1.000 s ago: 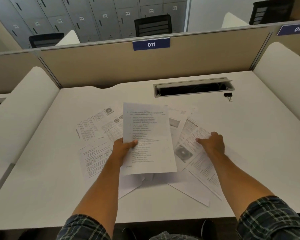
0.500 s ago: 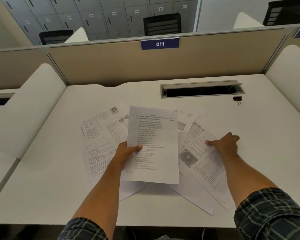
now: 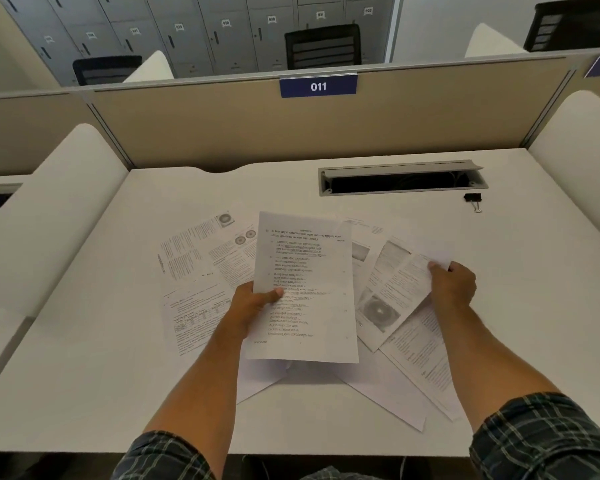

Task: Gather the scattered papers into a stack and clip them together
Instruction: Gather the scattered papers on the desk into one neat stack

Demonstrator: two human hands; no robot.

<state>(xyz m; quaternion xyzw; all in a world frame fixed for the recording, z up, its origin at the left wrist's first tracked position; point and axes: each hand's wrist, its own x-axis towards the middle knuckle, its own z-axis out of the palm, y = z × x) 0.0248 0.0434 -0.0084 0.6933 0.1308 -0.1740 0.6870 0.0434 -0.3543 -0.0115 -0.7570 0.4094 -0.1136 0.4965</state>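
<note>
Several printed papers lie scattered on the white desk (image 3: 84,358). My left hand (image 3: 253,306) grips a printed sheet (image 3: 305,285) by its left edge and holds it raised above the pile. My right hand (image 3: 452,284) pinches the far corner of another printed page (image 3: 392,292) on the right and lifts that end off the desk. More sheets (image 3: 201,258) lie flat to the left, and others (image 3: 416,362) fan out toward the front right. A black binder clip (image 3: 473,199) lies at the back right, well apart from both hands.
A grey cable tray slot (image 3: 400,178) is set into the desk near the back. A beige partition (image 3: 222,129) with a blue "011" sign closes the far side. White curved dividers (image 3: 52,209) stand on the left and on the right (image 3: 579,150).
My right hand shifted right along the page, curled round its far corner and raised it. The left hand keeps hold of its sheet.
</note>
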